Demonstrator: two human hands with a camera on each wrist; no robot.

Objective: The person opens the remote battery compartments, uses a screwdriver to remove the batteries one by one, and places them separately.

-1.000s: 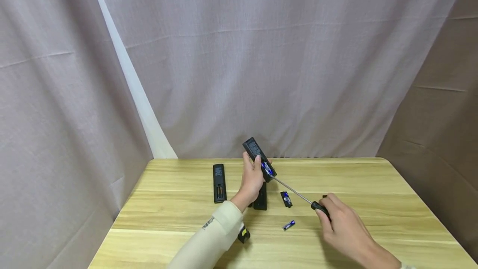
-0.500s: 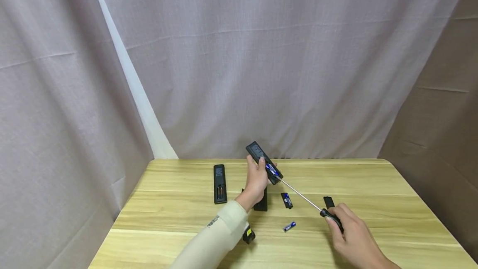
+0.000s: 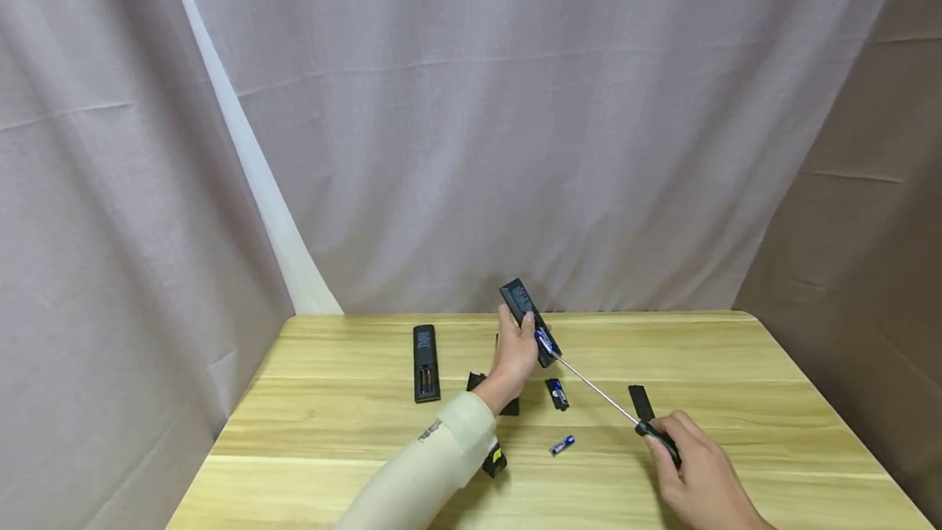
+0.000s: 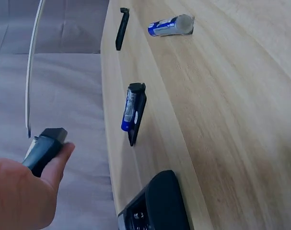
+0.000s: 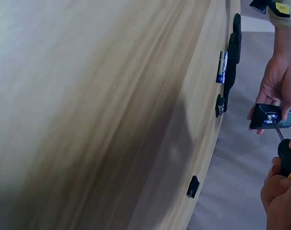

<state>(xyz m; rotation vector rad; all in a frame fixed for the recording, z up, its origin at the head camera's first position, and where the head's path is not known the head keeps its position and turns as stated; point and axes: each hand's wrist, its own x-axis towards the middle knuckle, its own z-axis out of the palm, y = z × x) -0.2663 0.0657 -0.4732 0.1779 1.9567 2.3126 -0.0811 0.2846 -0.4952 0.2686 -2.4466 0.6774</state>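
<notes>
In the head view my left hand grips a black remote control above the table's far side, its back turned up and tilted. Blue batteries show in its uncovered compartment. My right hand holds a screwdriver by its black handle. The thin metal shaft reaches up to the left, its tip right at the batteries' lower end. From the right wrist view, the tip meets the compartment at the end of the remote control. The left wrist view shows the thumb along the remote control.
A second remote lies at left with its battery bay uncovered. Another black remote is partly hidden under the left wrist. A loose blue battery, a black cover with a battery on it and another black cover lie on the wooden table.
Both hands have moved right, the right one also downward, with the screwdriver tip staying at the batteries. The black cover beside the right hand has come into sight.
</notes>
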